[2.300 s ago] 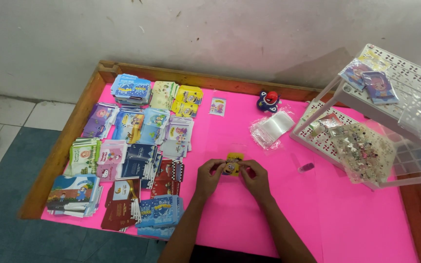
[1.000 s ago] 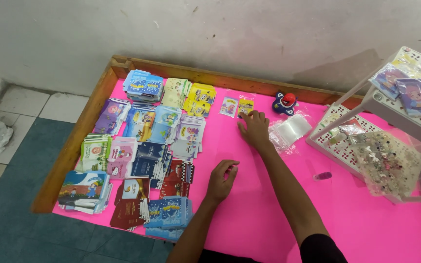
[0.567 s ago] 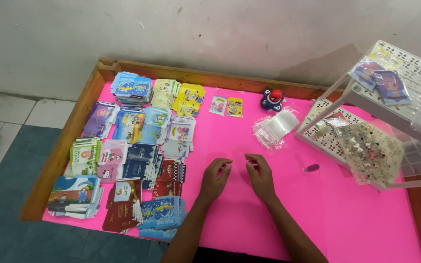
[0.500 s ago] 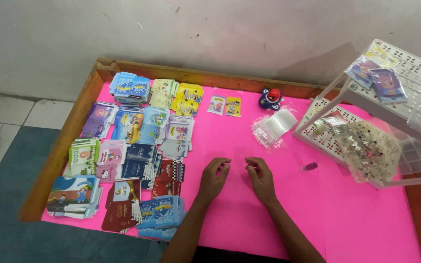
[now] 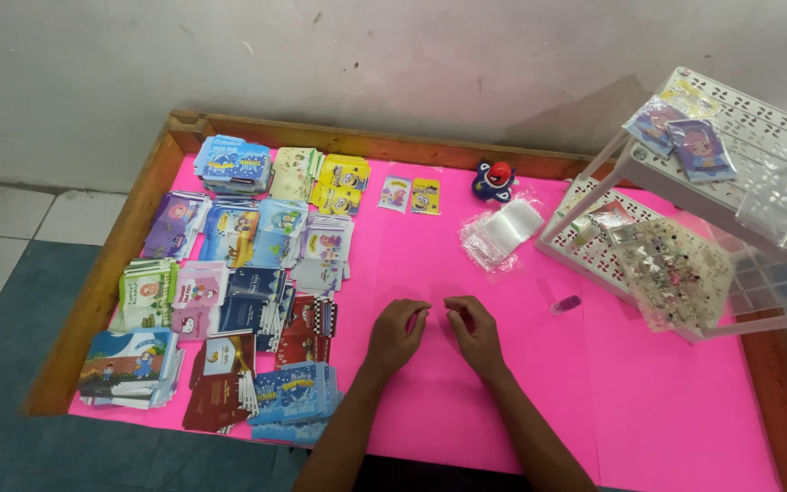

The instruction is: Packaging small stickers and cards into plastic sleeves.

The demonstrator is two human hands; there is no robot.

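Observation:
My left hand point(image 5: 396, 333) and my right hand point(image 5: 475, 330) rest side by side on the pink table cover point(image 5: 539, 383), near its middle, with fingers curled and nothing visible in them. Two small yellow and white packets point(image 5: 411, 194) lie flat at the far side of the cover. A pile of clear plastic sleeves point(image 5: 501, 232) lies to the right of them. Stacks of small colourful cards and packets point(image 5: 239, 273) fill the left part of the table, the nearest stack just left of my left hand.
A white perforated plastic rack point(image 5: 685, 210) stands at the right, holding packets and a bag of small trinkets point(image 5: 676, 273). A blue and red toy point(image 5: 494, 180) sits by the far wooden rim point(image 5: 366, 141). A small purple item point(image 5: 566, 303) lies near the rack.
My right hand set the yellow packet beside the other one at the far side, then drew back. Both hands now rest together in the middle, holding nothing.

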